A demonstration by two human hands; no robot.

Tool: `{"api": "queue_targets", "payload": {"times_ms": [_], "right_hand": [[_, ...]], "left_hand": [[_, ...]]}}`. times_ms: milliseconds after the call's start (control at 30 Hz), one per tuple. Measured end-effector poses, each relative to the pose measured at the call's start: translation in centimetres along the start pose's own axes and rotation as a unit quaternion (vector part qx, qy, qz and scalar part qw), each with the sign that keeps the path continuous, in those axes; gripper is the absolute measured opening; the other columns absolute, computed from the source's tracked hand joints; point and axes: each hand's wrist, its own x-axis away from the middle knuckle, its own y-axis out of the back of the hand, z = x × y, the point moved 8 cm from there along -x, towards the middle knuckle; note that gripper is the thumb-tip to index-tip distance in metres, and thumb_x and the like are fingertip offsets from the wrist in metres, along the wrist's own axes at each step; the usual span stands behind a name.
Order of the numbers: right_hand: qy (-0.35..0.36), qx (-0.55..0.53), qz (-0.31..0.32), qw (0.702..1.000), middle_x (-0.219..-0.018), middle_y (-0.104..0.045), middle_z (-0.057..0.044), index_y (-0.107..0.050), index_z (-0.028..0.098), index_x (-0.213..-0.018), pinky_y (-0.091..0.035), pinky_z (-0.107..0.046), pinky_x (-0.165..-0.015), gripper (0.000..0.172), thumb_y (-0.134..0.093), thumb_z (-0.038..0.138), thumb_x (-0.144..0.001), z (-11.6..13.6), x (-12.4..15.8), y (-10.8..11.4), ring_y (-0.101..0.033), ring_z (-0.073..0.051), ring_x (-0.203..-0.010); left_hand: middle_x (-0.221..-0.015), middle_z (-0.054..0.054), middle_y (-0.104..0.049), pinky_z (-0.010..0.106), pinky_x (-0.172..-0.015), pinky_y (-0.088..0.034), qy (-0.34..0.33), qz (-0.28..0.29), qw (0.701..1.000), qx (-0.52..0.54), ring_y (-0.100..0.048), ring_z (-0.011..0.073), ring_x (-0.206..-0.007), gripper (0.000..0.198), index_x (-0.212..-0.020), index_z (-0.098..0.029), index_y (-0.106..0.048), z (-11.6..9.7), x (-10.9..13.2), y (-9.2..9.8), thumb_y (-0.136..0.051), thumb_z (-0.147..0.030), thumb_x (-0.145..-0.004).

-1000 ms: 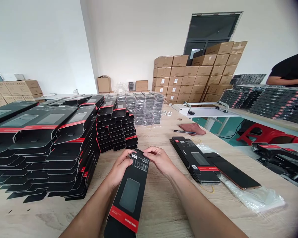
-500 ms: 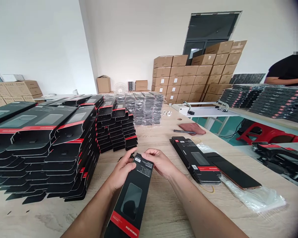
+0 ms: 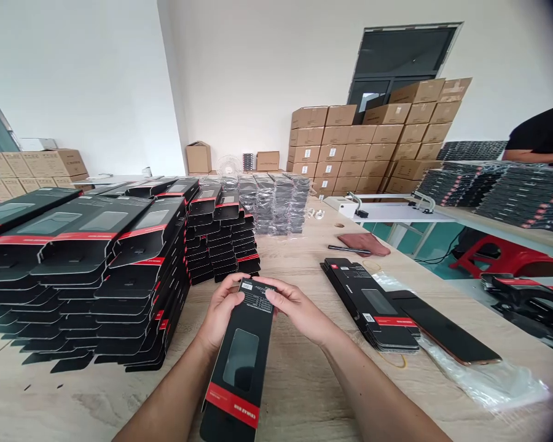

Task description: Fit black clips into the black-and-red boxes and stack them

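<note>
Brown cartons (image 3: 345, 147) tower at the back of the room, and on the table (image 3: 299, 393) black sleeve packs (image 3: 87, 276) pile high on the left, with a shorter stack (image 3: 368, 304) on the right. Front and centre, the left hand (image 3: 223, 310) and right hand (image 3: 295, 310) curl half closed around the top of one black sleeve (image 3: 235, 374), pinching it there, printed label facing up, window panel clear of the fingers.

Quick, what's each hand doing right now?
Left hand: closed, holding the black box by its edge.
Right hand: closed, holding the black box by its other edge.
</note>
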Motion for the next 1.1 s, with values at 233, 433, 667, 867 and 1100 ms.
{"api": "queue_targets", "payload": {"times_ms": [233,433,667,867,1100], "right_hand": [[-0.028,-0.067,0.032,0.997,-0.114,-0.061,-0.004,-0.024,0.035,-0.146,-0.048,-0.030,-0.076,0.072,-0.061,0.040,-0.084,-0.6,0.3,-1.1,-0.060,-0.017,-0.090],[-0.027,-0.077,0.063,0.995,-0.107,-0.067,-0.006,-0.037,0.028,-0.141,-0.049,-0.034,-0.081,0.070,-0.068,0.032,-0.079,-0.3,0.5,-1.2,-0.065,-0.020,-0.091],[0.035,-0.108,-0.153,0.982,-0.111,-0.069,-0.005,-0.052,0.028,-0.130,-0.054,-0.030,-0.071,0.057,-0.067,0.038,-0.076,6.1,-1.9,4.7,-0.068,-0.021,-0.087],[0.023,0.063,-0.258,0.964,-0.093,-0.070,-0.004,-0.061,0.021,-0.113,-0.052,-0.022,-0.056,0.036,-0.066,0.034,-0.079,13.3,-14.0,6.8,-0.064,-0.013,-0.068],[-0.043,0.259,-0.271,0.926,-0.073,-0.064,-0.007,-0.065,0.014,-0.091,-0.046,-0.024,-0.048,0.028,-0.055,0.039,-0.087,13.6,-21.9,6.5,-0.057,-0.012,-0.053]], "left_hand": [[-0.092,0.001,-0.066,0.025,-0.071,-0.047,-0.081,-0.105,0.990,-0.040,-0.060,0.0147,-0.078,0.032,-0.112,-0.024,-0.052,-1.4,-0.3,2.1,-0.059,-0.027,-0.081],[-0.102,0.003,-0.064,0.023,-0.062,-0.049,-0.095,-0.183,0.978,-0.013,-0.063,0.0150,-0.077,0.047,-0.125,-0.028,-0.043,-2.0,-0.4,3.9,-0.057,-0.043,-0.083],[-0.102,0.006,-0.059,0.021,-0.045,-0.046,-0.087,-0.165,0.982,-0.021,-0.063,0.0132,-0.063,0.064,-0.138,-0.028,-0.029,-1.5,-0.8,3.4,-0.053,-0.051,-0.084],[-0.101,0.004,-0.057,0.019,-0.042,-0.043,-0.067,-0.163,0.983,-0.057,-0.061,0.0119,-0.063,0.065,-0.136,-0.029,-0.032,-0.2,-1.4,3.7,-0.060,-0.047,-0.080],[-0.102,0.004,-0.055,0.018,-0.041,-0.041,-0.055,-0.165,0.980,-0.094,-0.061,0.0107,-0.064,0.056,-0.133,-0.027,-0.035,0.0,-1.4,3.9,-0.056,-0.040,-0.083]]}}
